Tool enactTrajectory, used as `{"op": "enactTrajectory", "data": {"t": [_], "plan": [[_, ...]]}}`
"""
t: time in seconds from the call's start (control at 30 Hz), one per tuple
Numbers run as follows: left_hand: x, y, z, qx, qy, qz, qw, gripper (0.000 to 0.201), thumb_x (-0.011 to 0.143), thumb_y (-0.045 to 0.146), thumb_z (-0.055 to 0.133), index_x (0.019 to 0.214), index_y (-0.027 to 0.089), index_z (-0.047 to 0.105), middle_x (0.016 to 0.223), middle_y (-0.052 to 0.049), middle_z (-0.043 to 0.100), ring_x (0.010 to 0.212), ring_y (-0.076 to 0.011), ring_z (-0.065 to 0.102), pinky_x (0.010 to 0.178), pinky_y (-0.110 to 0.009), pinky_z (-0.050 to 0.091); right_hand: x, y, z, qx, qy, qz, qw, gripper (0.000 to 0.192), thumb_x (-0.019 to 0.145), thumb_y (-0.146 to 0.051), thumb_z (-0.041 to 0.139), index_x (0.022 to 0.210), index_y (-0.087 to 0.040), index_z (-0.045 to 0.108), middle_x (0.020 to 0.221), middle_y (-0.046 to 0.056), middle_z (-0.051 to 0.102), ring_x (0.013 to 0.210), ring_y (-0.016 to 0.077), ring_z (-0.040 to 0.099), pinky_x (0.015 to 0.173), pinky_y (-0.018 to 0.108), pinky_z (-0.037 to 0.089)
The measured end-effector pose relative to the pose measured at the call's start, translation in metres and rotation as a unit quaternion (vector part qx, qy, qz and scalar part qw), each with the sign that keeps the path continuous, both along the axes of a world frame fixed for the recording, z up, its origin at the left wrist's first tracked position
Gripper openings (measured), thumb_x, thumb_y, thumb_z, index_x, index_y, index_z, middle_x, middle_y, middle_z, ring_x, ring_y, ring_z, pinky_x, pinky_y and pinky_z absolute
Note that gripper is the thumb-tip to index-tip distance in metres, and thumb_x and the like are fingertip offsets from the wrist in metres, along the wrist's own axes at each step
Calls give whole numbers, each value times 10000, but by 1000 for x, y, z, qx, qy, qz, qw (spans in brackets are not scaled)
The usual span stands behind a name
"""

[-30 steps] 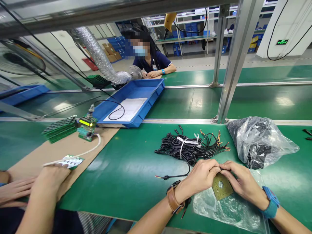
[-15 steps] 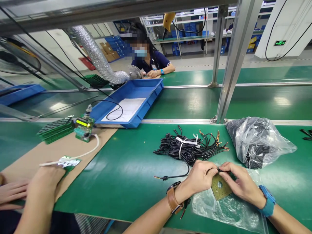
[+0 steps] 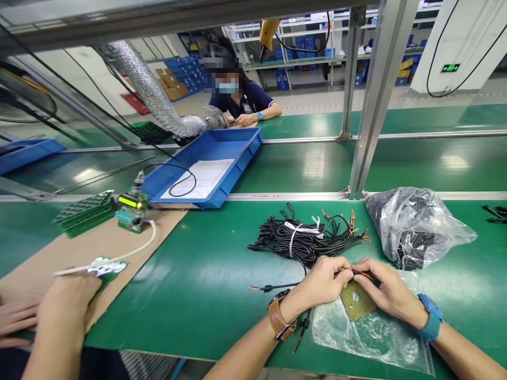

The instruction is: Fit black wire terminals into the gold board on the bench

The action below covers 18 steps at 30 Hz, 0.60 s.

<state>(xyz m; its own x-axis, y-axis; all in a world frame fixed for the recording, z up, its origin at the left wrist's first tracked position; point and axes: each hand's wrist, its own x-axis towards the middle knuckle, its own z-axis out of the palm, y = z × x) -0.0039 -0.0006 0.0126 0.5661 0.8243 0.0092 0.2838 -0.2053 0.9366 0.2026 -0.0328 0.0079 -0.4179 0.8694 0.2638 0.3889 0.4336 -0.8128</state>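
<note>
My left hand [image 3: 330, 279] and my right hand [image 3: 386, 287] meet fingertip to fingertip, both closed in a pinch on a thin black cable. Its orange wire end [image 3: 365, 275] shows at my right fingers; the rest is mostly hidden by the hands. Just below them lies a brownish square plate [image 3: 358, 302] with a round hole, on a flat clear plastic bag [image 3: 372, 343]. Beyond my left hand rests a tied bundle of black cables [image 3: 295, 237] with bare coloured wire ends. One loose cable end [image 3: 304, 327] with a black grommet lies beside my left wrist.
At the back right sits a clear bag of black parts [image 3: 415, 227]. A blue tray [image 3: 241, 163] with paper stands beyond the table edge. On the left, a co-worker's hand [image 3: 67, 295] touches a small board on cardboard [image 3: 31, 264]. Another person sits opposite. A metal post [image 3: 372, 100] rises ahead.
The orange wire end has come into sight at my right fingers. My hands stay together over the plate, and the whole view has shifted slightly.
</note>
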Motion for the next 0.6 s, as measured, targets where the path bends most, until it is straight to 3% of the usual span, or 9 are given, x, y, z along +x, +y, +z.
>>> {"op": "enactTrajectory", "data": {"t": [0.13,0.33,0.6], "plan": [[0,1,0,-31,-36,17,999,88,841,170,568,772,131,608,653,7,589,589,-104,502,546,-196,368,2,0,-1,-9,-12,-21,1000,89,1001,-268,562,1025,-214,628,890,52,722,766,188,675,690,287,531],[3,-4,-4,7,-22,39,999,174,855,163,537,690,141,590,580,21,550,542,-95,469,523,-202,318,0,-2,-2,-8,-1,18,1000,110,1022,-274,538,1024,-217,632,912,65,740,798,194,688,717,301,536],[7,-6,-10,47,20,57,997,171,837,142,537,672,152,580,566,24,527,543,-102,440,515,-209,288,-3,-1,-8,11,-28,15,999,167,1034,-285,511,988,-213,653,879,67,738,762,191,684,711,300,533]]}}
